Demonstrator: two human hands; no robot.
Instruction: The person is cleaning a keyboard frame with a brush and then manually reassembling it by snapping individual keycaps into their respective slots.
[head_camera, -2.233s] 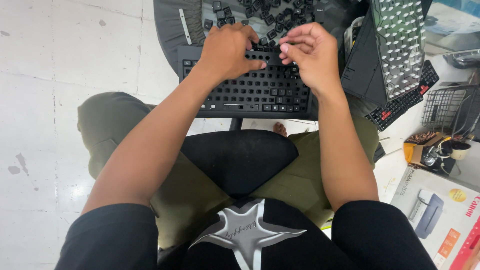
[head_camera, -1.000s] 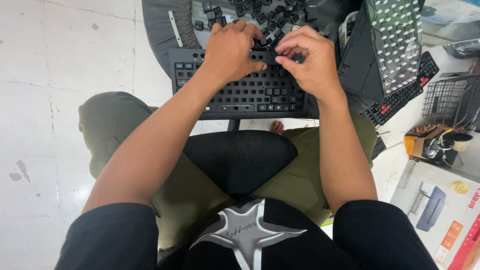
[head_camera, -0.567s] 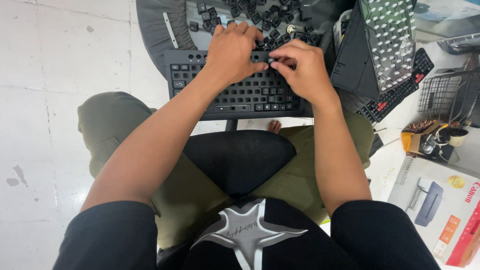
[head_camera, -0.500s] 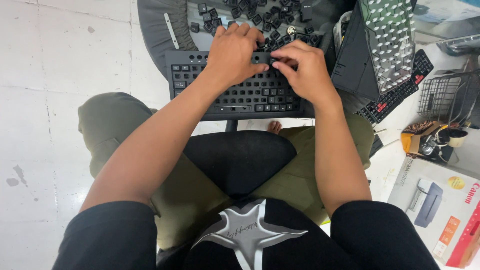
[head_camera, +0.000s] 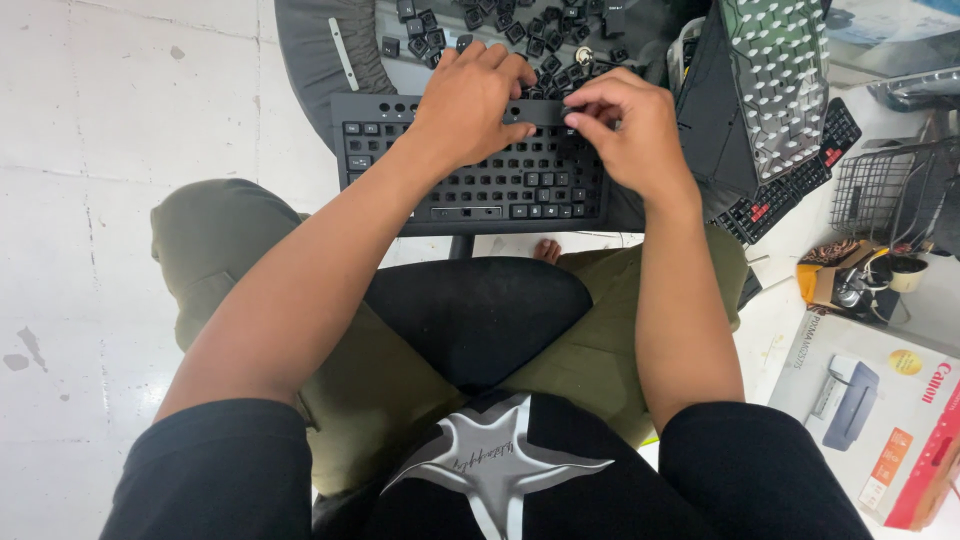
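Flat black plastic keyboard (head_camera: 470, 180) with many keys gone. Left hand (head_camera: 470, 105) curled on top, grip holding its far edge. Right hand (head_camera: 625, 130) pinching narrow there.

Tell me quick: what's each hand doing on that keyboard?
Left hand: curled, fingers pressing the black keyboard top rows, holding nothing visible.
Right hand: fingertips pinched together at the top edge; what they pinch cannot be told.

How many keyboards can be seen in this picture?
3: a black plastic keyboard under both hands, a keyless frame with white stems leaning at right, and a black keyboard with red keys beneath it. Others may be hidden.
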